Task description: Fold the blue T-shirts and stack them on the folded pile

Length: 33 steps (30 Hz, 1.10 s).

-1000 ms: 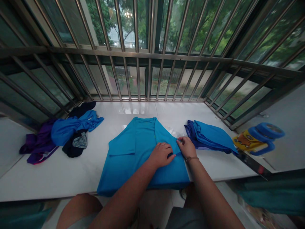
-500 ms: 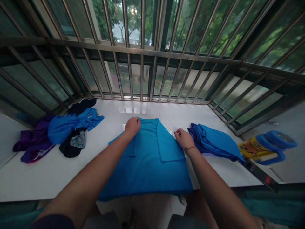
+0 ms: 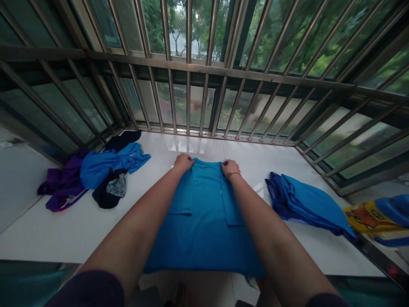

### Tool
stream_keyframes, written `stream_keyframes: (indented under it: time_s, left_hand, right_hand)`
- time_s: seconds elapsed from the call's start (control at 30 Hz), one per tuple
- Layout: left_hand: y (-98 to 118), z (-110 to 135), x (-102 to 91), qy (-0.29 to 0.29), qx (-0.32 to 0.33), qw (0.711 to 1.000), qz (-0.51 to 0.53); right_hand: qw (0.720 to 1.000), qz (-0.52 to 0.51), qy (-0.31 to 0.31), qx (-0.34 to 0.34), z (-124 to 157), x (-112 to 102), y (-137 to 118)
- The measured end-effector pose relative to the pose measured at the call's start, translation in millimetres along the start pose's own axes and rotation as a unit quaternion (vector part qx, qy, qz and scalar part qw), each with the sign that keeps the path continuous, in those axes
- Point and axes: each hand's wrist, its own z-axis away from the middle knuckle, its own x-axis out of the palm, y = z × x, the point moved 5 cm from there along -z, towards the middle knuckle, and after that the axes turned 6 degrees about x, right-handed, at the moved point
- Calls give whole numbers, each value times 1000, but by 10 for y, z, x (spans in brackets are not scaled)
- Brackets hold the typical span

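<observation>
A blue T-shirt [image 3: 206, 230] lies spread on the white ledge, its sleeves folded inward and its lower end hanging over the front edge. My left hand [image 3: 184, 162] pinches the shirt's far left corner, beside the collar. At the far right corner my right hand [image 3: 230, 167], with a thin bracelet at the wrist, pinches the cloth too. The collar edge runs between both hands. My forearms cover parts of the shirt's sides.
Left on the ledge [image 3: 67, 238] is a loose heap with a blue garment [image 3: 99, 168], a purple garment [image 3: 65, 183] and dark pieces. Folded blue clothes [image 3: 313, 198] lie to the right, near a yellow and blue bottle [image 3: 372, 217]. Metal bars [image 3: 179, 66] line the window behind.
My right hand has moved left from beside the sleeve to the shirt's far right corner and now grips it. My left hand stays at its corner. The view has shifted left.
</observation>
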Motion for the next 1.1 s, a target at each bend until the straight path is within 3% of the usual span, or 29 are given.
stream_keyframes:
  time_s: [0.13,0.3,0.43,0.57,0.7,0.9,1.0,1.1]
  left_hand:
    - [113,321,-282,18,87,995,35]
    - [124,1360,-644,34,285,954,89]
    - [-8,2208,-521,3,310,949,53]
    - [-114,2660,-254,-19,269,963,1]
    - [-169,2792,-274,5,241,970,-5]
    - [-365,2770,-609,73,187,980,-8]
    - [-429,2645,-698,77,176,981,-3]
    - [-360,2355,-690,48,188,981,-3]
  right_hand:
    - [996,-69,10,-50,294,-337,72]
    - [978,-150,16,-146,1272,-864,482]
    - [966,-99,14,-237,2146,-925,821]
    - [967,-10,-29,-253,2602,-689,986]
    - [965,16,-28,-260,2711,-620,972]
    - [971,-2,21,-238,2738,-806,1012]
    - [975,2,42,-218,2658,-889,1103]
    - [980,21,57,-192,2401,-958,1109]
